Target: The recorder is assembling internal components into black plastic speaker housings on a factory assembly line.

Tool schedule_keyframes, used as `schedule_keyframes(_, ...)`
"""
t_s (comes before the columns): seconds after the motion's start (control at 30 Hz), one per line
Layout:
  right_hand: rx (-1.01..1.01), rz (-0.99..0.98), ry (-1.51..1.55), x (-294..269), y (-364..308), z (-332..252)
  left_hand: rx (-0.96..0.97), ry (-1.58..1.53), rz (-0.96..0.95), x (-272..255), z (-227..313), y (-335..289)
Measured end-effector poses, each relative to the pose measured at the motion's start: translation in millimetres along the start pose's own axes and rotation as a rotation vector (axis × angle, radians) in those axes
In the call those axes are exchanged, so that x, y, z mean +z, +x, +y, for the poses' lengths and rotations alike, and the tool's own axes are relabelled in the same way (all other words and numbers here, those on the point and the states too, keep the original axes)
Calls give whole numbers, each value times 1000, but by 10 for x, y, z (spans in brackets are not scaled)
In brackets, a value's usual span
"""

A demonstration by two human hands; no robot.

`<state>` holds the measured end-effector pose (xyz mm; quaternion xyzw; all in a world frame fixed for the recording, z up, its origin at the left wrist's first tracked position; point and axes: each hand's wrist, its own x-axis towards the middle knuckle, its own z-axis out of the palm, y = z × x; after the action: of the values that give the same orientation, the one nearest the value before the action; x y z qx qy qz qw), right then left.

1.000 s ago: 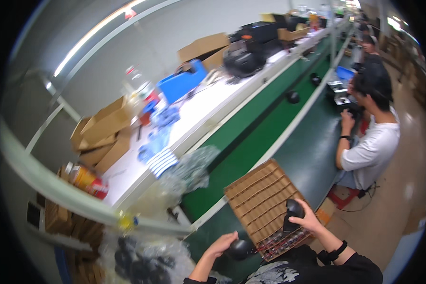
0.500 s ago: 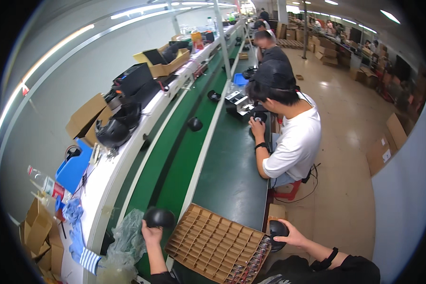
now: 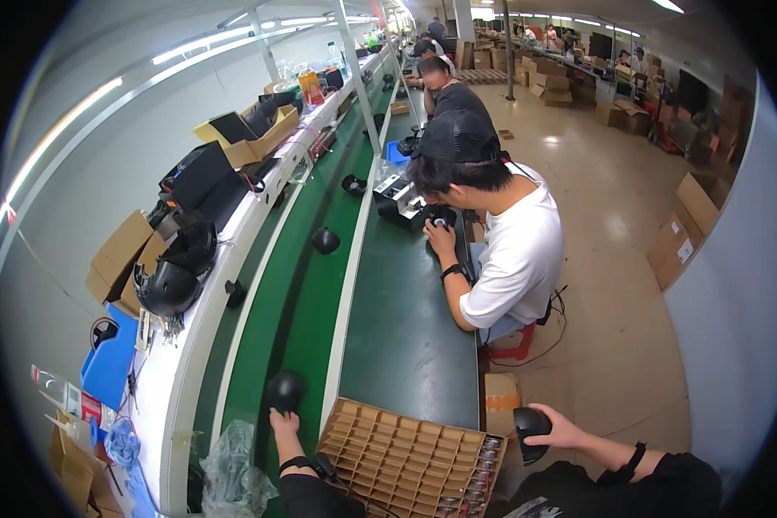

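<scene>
Left hand (image 3: 285, 420): ours, fingers part-curled at near edge of black dome shell (image 3: 287, 388), over green belt (image 3: 315, 324), just left of & beyond divided cardboard tray (image 3: 406, 423); can't tell if we're gripping.
Right hand (image 3: 557, 429): closed round black half-shell (image 3: 531, 433), in the air just right of tray.
Dome step: we're prob. placing it on belt or taking it off.
Next move: prob. calls for steady dome w/ left, half-shell kept clear of tray.
Tray cells: wired parts (image 3: 483, 475) at right end.
Surface (image 3: 397, 345): dark green, runs beyond tray; co-worker (image 3: 518, 246) along its right side.
Room: white ledge (image 3: 160, 380) w/ blue bin (image 3: 112, 358) left of tray, past belt; floor (image 3: 613, 293) to its right.
</scene>
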<state>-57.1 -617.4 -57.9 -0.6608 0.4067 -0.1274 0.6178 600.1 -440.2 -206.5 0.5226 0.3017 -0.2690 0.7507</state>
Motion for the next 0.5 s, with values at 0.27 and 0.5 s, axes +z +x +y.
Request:
schedule_keyframes(0.27, -54, -199, -6, 417, 133, 53, 278, 148, -217, -602, -433, -1058)
schedule_keyframes(0.5, 576, -785, 734, 1357, 18, -494, 392, 469, -782, -1585, -1227, -3609)
